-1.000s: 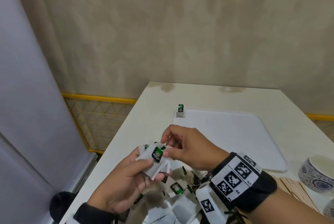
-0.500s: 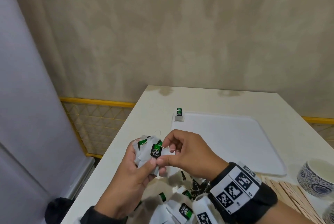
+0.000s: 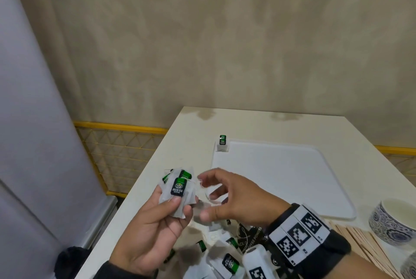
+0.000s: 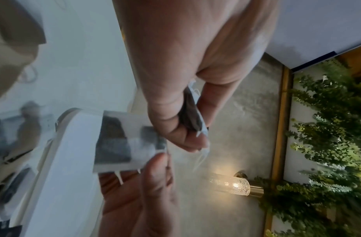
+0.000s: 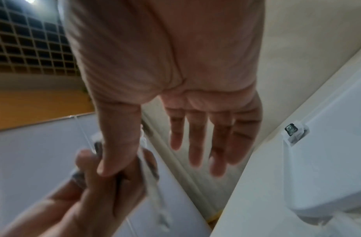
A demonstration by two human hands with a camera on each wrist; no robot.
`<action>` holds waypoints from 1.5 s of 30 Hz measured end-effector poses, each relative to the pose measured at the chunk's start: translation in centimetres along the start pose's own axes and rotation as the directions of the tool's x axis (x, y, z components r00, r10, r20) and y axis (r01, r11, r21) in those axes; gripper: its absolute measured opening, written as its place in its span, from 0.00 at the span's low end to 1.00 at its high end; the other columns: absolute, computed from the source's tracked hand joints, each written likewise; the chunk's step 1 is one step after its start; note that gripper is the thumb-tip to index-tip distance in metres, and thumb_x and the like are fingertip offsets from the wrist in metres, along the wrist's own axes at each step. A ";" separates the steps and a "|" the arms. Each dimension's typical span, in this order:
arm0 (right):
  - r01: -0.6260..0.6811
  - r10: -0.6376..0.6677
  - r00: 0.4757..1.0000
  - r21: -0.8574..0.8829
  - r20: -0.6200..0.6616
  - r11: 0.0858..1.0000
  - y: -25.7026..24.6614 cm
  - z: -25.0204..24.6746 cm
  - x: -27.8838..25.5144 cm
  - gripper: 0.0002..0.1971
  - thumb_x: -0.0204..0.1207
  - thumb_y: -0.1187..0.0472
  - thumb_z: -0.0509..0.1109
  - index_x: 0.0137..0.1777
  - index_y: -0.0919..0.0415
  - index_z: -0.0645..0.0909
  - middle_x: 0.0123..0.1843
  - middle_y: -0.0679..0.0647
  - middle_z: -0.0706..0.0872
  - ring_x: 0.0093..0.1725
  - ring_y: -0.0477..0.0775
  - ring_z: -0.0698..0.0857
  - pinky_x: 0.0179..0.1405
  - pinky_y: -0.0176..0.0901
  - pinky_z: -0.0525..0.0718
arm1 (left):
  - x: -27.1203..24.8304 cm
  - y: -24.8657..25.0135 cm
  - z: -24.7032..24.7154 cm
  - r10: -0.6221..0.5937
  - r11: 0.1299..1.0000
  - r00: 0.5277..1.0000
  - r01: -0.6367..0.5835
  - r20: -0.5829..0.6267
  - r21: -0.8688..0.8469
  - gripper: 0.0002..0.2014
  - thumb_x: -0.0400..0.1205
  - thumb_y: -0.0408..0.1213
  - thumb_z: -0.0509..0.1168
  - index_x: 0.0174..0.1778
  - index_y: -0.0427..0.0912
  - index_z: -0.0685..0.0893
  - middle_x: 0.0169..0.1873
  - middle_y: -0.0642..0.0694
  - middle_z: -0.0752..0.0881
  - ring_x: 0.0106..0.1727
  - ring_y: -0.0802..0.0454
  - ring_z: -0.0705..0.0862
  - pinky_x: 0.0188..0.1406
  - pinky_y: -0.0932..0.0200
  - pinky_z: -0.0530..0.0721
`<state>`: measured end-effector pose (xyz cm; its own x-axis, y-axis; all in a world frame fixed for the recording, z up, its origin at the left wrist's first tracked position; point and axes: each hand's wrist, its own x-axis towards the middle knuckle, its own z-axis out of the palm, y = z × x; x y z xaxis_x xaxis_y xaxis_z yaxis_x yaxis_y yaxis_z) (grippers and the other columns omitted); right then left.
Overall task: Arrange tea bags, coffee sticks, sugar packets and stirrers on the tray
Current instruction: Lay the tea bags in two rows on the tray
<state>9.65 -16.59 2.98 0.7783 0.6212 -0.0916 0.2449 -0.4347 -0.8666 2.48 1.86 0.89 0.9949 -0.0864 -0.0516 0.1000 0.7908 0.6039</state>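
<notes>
My left hand [image 3: 180, 206] grips a small bunch of white tea bags [image 3: 177, 191] with green tags, held up over the table's left edge. In the left wrist view the bags [image 4: 118, 141] fan out from under the thumb. My right hand [image 3: 209, 196] hovers just right of the bunch, blurred, with its fingers [image 5: 206, 144] straight and spread and nothing held; a thin string hangs by the index finger. The white tray [image 3: 281, 177] lies beyond, with one tea bag [image 3: 222, 143] at its far left corner. More tea bags [image 3: 227, 260] are piled near me.
A black coffee stick [image 3: 249, 236] lies among the pile. Wooden stirrers [image 3: 360, 245] lie right of my right wrist, beside a blue-patterned cup [image 3: 391, 222]. The table's left edge drops off beside a yellow mesh fence [image 3: 121, 148]. A wall stands behind the table.
My right hand has let go of the tag and string it pinched and opened, drawing slightly right. The left hand keeps the bunch, its tags now facing me.
</notes>
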 end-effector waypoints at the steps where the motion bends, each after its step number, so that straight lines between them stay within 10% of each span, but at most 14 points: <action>1: -0.008 0.009 0.999 -0.016 0.044 1.000 0.0 0.2 0.1 0.30 0.64 0.49 0.83 0.65 0.38 0.76 0.60 0.38 0.83 0.55 0.41 0.85 0.56 0.41 0.86 | 0.0 0.2 0.0 -0.006 1.000 1.000 0.006 0.014 -0.018 0.44 0.40 0.23 0.87 0.57 0.36 0.88 0.55 0.32 0.88 0.41 0.39 0.89 0.28 0.56 0.88; 6: -0.005 -0.003 0.994 0.070 0.106 0.998 0.0 0.9 0.0 0.06 0.74 0.59 0.77 0.46 0.56 0.83 0.39 0.48 0.89 0.37 0.43 0.88 0.42 0.45 0.88 | 0.3 0.5 0.0 0.001 0.999 1.000 -0.001 0.002 -0.050 0.45 0.39 0.22 0.86 0.57 0.34 0.88 0.51 0.32 0.87 0.40 0.39 0.88 0.27 0.57 0.87; 14: -0.071 0.074 0.997 0.129 -0.025 0.989 0.3 -0.9 -0.7 0.07 0.74 0.63 0.76 0.39 0.58 0.79 0.29 0.50 0.87 0.30 0.51 0.86 0.28 0.34 0.77 | 0.0 2.5 -2.6 -0.002 0.961 1.000 0.003 0.005 -0.278 0.37 0.60 0.20 0.80 0.68 0.33 0.81 0.57 0.32 0.86 0.54 0.37 0.87 0.41 0.59 0.88; 17: -0.065 0.075 0.988 0.077 -0.138 0.995 -0.2 -1.4 -1.1 0.09 0.73 0.62 0.75 0.37 0.57 0.77 0.29 0.49 0.88 0.30 0.50 0.85 0.29 0.36 0.78 | 0.2 2.5 -2.1 0.113 0.994 0.977 -0.113 -0.180 0.010 0.43 0.50 0.21 0.82 0.65 0.37 0.81 0.55 0.32 0.88 0.52 0.34 0.89 0.33 0.59 0.89; 21: -0.042 0.020 0.962 -0.076 -0.273 0.996 -1.4 -0.4 -1.2 0.07 0.69 0.61 0.74 0.35 0.57 0.78 0.29 0.48 0.86 0.31 0.53 0.88 0.37 0.48 0.86 | 0.6 0.0 -0.8 0.204 0.942 0.943 -0.116 -0.263 0.316 0.22 0.78 0.18 0.60 0.65 0.42 0.77 0.56 0.35 0.87 0.50 0.38 0.89 0.35 0.57 0.90; 26: 0.001 -0.049 0.954 -0.161 -0.295 0.987 -2.6 1.9 -0.7 0.06 0.68 0.57 0.72 0.35 0.55 0.78 0.27 0.44 0.83 0.27 0.40 0.80 0.28 0.35 0.77 | 0.6 -2.2 0.5 0.125 0.930 0.974 -0.048 -0.190 0.365 0.22 0.81 0.17 0.57 0.66 0.43 0.75 0.56 0.31 0.87 0.48 0.36 0.89 0.35 0.53 0.89; 37: 0.020 -0.071 0.949 -0.167 -0.306 0.986 -1.4 2.5 -0.9 0.06 0.73 0.48 0.73 0.46 0.47 0.83 0.41 0.46 0.86 0.33 0.38 0.79 0.37 0.31 0.80 | 0.3 -2.6 0.8 0.070 0.959 0.992 -0.037 -0.107 0.280 0.26 0.79 0.14 0.56 0.67 0.44 0.76 0.55 0.33 0.88 0.56 0.33 0.88 0.42 0.48 0.90; 45: -0.094 0.097 0.952 0.027 -0.290 0.995 -0.4 2.2 -0.9 0.16 0.66 0.43 0.80 0.50 0.47 0.83 0.44 0.49 0.89 0.36 0.40 0.84 0.37 0.33 0.83 | 0.9 -3.2 0.2 0.171 0.902 0.970 -0.084 -0.172 0.423 0.34 0.55 0.24 0.75 0.59 0.48 0.79 0.50 0.36 0.90 0.50 0.35 0.90 0.35 0.50 0.88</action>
<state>7.55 -15.55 2.34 0.9323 0.3604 -0.0295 0.1556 -0.4735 -0.8670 3.10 -0.85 -0.90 0.9841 0.1563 -0.0837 0.0017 0.4640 0.8858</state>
